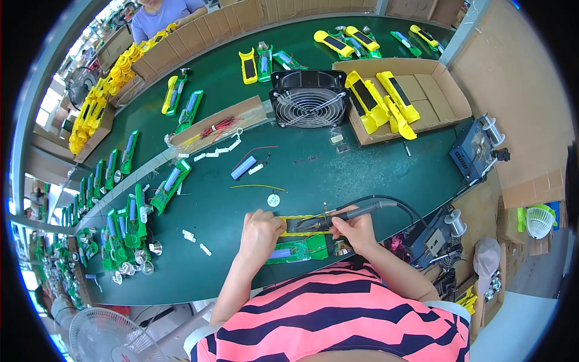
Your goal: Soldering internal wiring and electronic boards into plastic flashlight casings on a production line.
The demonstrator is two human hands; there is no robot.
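My left hand (260, 234) is closed around the left end of a yellow casing (307, 228) with a dark middle, near the front edge of the green table. In my right hand (354, 230) is a soldering iron (363, 210) with a grey handle and a black cable. Its front part lies over the casing; whether the tip touches it I cannot tell. Just below, nearest my body, rests a green torch housing (301, 249) with a circuit board and a blue battery. A shiny reflector (342, 248) sits at its right end, under my right hand.
A black fan (309, 99) stands behind, beside a cardboard box (431, 90) of yellow casings. Soldering stations (476, 148) line the right edge. Several green housings (129, 226) crowd the left. A loose blue battery (243, 168) and wires lie mid-table. Another person (163, 18) sits beyond the cardboard barrier.
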